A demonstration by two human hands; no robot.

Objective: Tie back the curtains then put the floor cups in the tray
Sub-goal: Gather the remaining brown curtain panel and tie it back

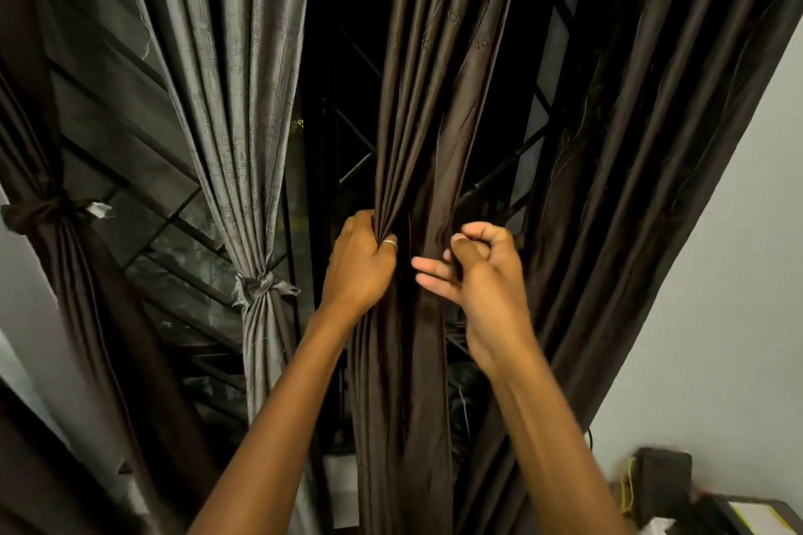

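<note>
Curtain [428, 122] of dark brown cloth hangs in the middle, before a barred window [347, 78], gathered into a bunch between the two hands. The left hand [360, 263], wearing a ring [389, 243], clenches the folds on their left side. The right hand [480, 274] is at the bunch's right side, thumb on forefinger, other fingers reaching across; whether it pinches cloth cannot be told. Further left, a grey curtain [226, 100] and a dark curtain [65, 265] are each knotted.
</note>
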